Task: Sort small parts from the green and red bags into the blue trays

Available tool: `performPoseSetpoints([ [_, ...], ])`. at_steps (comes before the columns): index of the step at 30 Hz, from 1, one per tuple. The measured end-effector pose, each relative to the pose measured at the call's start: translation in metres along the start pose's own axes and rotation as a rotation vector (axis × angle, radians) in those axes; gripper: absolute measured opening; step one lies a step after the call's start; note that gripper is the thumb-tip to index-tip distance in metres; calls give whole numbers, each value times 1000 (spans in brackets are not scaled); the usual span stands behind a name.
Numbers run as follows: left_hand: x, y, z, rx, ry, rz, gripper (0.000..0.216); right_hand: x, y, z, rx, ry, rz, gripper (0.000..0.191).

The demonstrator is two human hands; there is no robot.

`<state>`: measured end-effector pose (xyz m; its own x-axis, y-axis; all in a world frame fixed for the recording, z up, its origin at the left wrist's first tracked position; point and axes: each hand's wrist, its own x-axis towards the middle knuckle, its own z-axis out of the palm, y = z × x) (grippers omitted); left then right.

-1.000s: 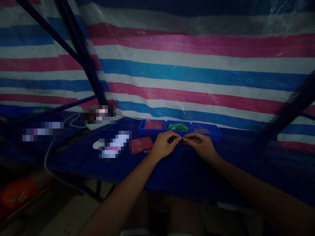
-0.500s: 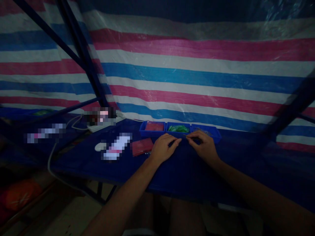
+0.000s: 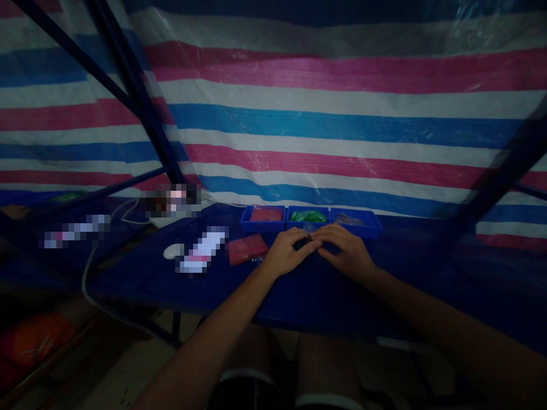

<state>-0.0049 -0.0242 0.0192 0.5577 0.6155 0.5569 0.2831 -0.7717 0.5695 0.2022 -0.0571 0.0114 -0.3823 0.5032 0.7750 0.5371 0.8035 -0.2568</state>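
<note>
Hanging behind everything at 12 o'clock is a striped sheet [image 3: 342, 134], and below it spreads a blue desk [image 3: 307, 304]. Near the desk's far edge, in a row, sit three blue trays: the left tray [image 3: 256, 226] at 11 o'clock from the hands with a red packet in it, the middle tray [image 3: 294, 226] at 12 with green packets [image 3: 308, 216], the right tray [image 3: 368, 232] at 1. The left hand [image 3: 287, 251] and right hand [image 3: 347, 250] meet at the centre, fingers bent and tips closed together on a small clear piece [image 3: 308, 227], its details too dim to tell. At 9 o'clock, just beside the left hand, lies a flat red pouch [image 3: 248, 249]; farther out lies a white disc [image 3: 173, 251].
</note>
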Motion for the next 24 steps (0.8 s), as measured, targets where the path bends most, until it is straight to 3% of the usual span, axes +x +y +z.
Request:
performPoseSetpoints([
  [7,2,-12,4,58,-15,-19,30,-4,-2,-2,55,-27,105,50],
  [12,3,-15,2,106,-29,-11,29,0,0,-6,-17,69,95,29],
  [18,3,-14,5,145,-100,28,27,0,6,-6,136,-49,97,25],
  [21,3,-14,4,174,-12,19,28,0,19,-10,44,37,157,24],
  [24,3,-13,-1,228,100,-5,28,-2,40,-17,-196,155,216,35],
])
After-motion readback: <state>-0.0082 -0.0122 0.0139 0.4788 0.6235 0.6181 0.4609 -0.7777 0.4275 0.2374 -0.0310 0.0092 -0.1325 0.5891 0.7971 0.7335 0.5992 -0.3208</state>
